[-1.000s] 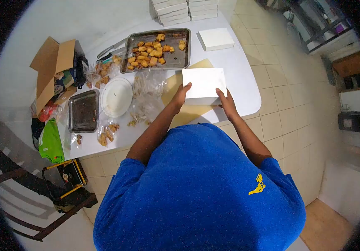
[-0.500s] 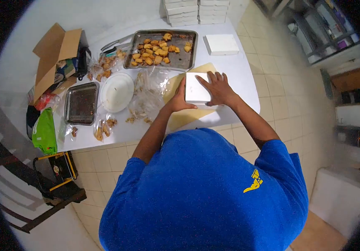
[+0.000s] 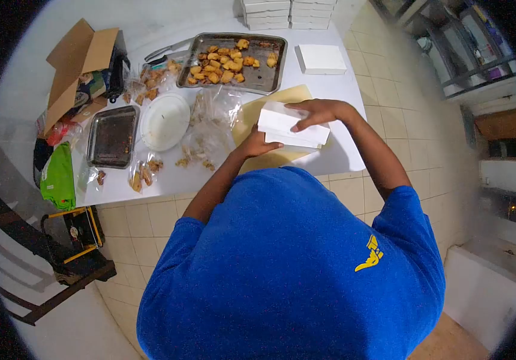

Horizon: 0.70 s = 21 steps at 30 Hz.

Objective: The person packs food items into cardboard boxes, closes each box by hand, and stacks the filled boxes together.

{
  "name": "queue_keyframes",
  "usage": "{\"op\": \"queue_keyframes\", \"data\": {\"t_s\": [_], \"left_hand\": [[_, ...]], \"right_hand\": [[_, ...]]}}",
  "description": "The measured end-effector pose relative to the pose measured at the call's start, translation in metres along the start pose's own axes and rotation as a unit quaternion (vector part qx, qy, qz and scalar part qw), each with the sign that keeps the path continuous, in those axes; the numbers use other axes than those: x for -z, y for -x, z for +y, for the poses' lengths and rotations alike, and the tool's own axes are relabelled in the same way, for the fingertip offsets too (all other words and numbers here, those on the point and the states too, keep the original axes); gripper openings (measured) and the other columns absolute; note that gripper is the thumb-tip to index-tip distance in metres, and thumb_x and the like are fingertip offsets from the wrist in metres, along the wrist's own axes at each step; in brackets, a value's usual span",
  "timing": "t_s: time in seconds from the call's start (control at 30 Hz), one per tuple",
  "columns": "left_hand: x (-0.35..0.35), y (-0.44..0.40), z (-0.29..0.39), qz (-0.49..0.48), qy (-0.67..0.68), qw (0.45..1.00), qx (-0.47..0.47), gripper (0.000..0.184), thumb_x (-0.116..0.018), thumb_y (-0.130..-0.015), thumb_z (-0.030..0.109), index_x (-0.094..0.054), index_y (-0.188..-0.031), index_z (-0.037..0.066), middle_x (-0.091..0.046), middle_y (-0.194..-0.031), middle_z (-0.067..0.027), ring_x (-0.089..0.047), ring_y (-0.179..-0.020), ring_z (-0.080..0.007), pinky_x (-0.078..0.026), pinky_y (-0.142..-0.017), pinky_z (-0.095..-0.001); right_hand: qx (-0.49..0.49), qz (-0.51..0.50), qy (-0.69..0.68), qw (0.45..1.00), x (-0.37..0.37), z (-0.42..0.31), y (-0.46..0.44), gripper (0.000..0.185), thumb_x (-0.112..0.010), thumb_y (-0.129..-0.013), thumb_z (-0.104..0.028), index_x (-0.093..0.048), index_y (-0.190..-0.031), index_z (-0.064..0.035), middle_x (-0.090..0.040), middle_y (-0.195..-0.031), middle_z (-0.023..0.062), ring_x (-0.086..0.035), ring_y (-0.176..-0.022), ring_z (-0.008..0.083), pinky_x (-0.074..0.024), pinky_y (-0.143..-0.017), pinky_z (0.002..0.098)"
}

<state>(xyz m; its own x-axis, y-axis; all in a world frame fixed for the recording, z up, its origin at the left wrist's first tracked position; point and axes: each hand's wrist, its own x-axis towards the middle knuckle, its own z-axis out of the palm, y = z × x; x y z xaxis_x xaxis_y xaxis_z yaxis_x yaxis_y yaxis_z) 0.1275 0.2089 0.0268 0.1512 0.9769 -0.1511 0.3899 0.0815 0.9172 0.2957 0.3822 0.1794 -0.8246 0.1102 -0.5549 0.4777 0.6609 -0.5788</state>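
A white cardboard box (image 3: pixel 291 133) is tilted above a yellow board (image 3: pixel 247 117), between my two hands. My left hand (image 3: pixel 258 144) grips its left side, thumb along the near edge. From the right, my right hand (image 3: pixel 318 112) reaches over the top, thumb and fingers on the box; some fingertips are hidden. Just behind stands a metal tray (image 3: pixel 264 82) with several browned food pieces (image 3: pixel 226 77). Clear plastic bags (image 3: pixel 213 123) lie left of the board. Another white box (image 3: pixel 322 59) rests flat at the right back.
A white plate (image 3: pixel 165 122) and a smaller dark tray (image 3: pixel 112 138) are on the left of the table. An open cardboard box (image 3: pixel 75 75), a green bag (image 3: pixel 58 178) and bagged food (image 3: pixel 144 174) are there too. White boxes are stacked (image 3: pixel 288 13) at the back.
The white box has tipped and turned between my hands. My right hand has moved from lying spread on its top to gripping it from the far right side.
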Motion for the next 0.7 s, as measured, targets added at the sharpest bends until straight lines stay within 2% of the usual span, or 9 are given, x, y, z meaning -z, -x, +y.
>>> {"op": "queue_keyframes", "data": {"t_s": [0.07,0.13,0.27,0.37,0.43,0.5,0.57,0.6,0.7], "left_hand": [[0.001,0.002,0.009,0.066,0.037,0.997,-0.017,0.113,-0.083,-0.065,0.036,-0.008,-0.143,0.002,-0.028,-0.141,-0.0214,-0.03,-0.13,-0.0362,-0.025,-0.108,-0.0433],[0.002,-0.005,-0.005,0.108,-0.004,0.991,-0.082,0.117,-0.083,-0.063,0.037,-0.006,-0.144,0.002,-0.025,-0.142,-0.0228,-0.026,-0.132,-0.0374,-0.024,-0.109,-0.044],[0.007,0.002,0.004,0.201,-0.004,0.974,-0.106,0.125,-0.085,-0.06,0.039,-0.001,-0.145,0.003,-0.018,-0.146,-0.0241,-0.018,-0.136,-0.0377,-0.02,-0.11,-0.0445],[0.003,0.005,-0.008,0.181,0.055,0.979,-0.075,0.128,-0.086,-0.058,0.038,0.001,-0.145,0.004,-0.016,-0.147,-0.0243,-0.019,-0.136,-0.0379,-0.021,-0.11,-0.0449],[0.004,0.007,0.002,0.163,0.035,0.981,-0.103,0.128,-0.087,-0.057,0.036,0.0,-0.146,0.004,-0.017,-0.147,-0.0237,-0.02,-0.136,-0.037,-0.022,-0.11,-0.0441],[0.003,0.005,0.001,0.169,0.006,0.978,-0.121,0.128,-0.088,-0.056,0.034,-0.001,-0.146,0.004,-0.018,-0.147,-0.0228,-0.021,-0.136,-0.0358,-0.023,-0.11,-0.043],[-0.003,0.009,-0.005,0.193,-0.028,0.973,-0.123,0.128,-0.089,-0.055,0.031,-0.002,-0.146,0.004,-0.02,-0.147,-0.0216,-0.023,-0.136,-0.0341,-0.024,-0.11,-0.0417],[-0.001,0.011,0.004,0.169,0.024,0.983,-0.066,0.128,-0.089,-0.054,0.027,-0.003,-0.146,0.004,-0.02,-0.148,-0.0199,-0.023,-0.137,-0.0312,-0.025,-0.11,-0.0402],[-0.009,0.01,0.007,0.172,0.082,0.98,-0.063,0.126,-0.088,-0.055,0.026,-0.004,-0.146,0.004,-0.022,-0.147,-0.0195,-0.026,-0.136,-0.03,-0.027,-0.109,-0.0404]], "right_hand": [[-0.006,-0.03,-0.058,0.998,0.01,0.008,-0.004,0.096,-0.066,-0.07,-0.058,-0.031,-0.142,-0.0053,-0.046,-0.133,0.023,-0.047,-0.12,0.0321,-0.0356,-0.101,0.0349],[-0.025,-0.043,-0.084,0.995,0.013,0.012,-0.008,0.098,-0.068,-0.067,-0.06,-0.032,-0.142,-0.0074,-0.045,-0.134,0.0223,-0.046,-0.122,0.0333,-0.0362,-0.101,0.0372],[-0.013,0.062,0.112,0.992,0.006,0.0,-0.001,0.106,-0.073,-0.057,-0.06,-0.031,-0.143,-0.0134,-0.04,-0.135,0.0251,-0.04,-0.124,0.041,-0.0371,-0.1,0.0432],[0.011,0.144,0.191,0.971,-0.033,0.003,-0.003,0.105,-0.074,-0.054,-0.055,-0.032,-0.142,-0.0193,-0.037,-0.134,0.0301,-0.038,-0.122,0.0449,-0.034,-0.101,0.0491],[0.005,0.205,0.233,0.951,-0.051,-0.008,0.006,0.103,-0.076,-0.053,-0.051,-0.034,-0.142,-0.0218,-0.035,-0.134,0.0317,-0.037,-0.121,0.0489,-0.0315,-0.101,0.0522],[0.034,0.226,0.247,0.942,-0.053,-0.004,0.008,0.103,-0.077,-0.052,-0.054,-0.035,-0.141,-0.0206,-0.036,-0.132,0.0285,-0.042,-0.115,0.0448,-0.0375,-0.094,0.0537],[0.037,0.216,0.217,0.951,-0.052,0.003,0.006,0.1,-0.076,-0.053,-0.05,-0.036,-0.141,-0.022,-0.037,-0.133,0.0308,-0.039,-0.12,0.046,-0.0338,-0.098,0.0516],[0.037,0.211,0.201,0.956,-0.05,0.004,0.008,0.099,-0.076,-0.054,-0.048,-0.036,-0.141,-0.0226,-0.037,-0.133,0.032,-0.037,-0.123,0.0466,-0.0319,-0.101,0.0505],[0.02,0.143,0.169,0.975,-0.035,-0.003,0.013,0.094,-0.074,-0.06,-0.049,-0.035,-0.141,-0.0204,-0.035,-0.137,0.0306,-0.032,-0.128,0.0448,-0.0276,-0.106,0.0481]]}}
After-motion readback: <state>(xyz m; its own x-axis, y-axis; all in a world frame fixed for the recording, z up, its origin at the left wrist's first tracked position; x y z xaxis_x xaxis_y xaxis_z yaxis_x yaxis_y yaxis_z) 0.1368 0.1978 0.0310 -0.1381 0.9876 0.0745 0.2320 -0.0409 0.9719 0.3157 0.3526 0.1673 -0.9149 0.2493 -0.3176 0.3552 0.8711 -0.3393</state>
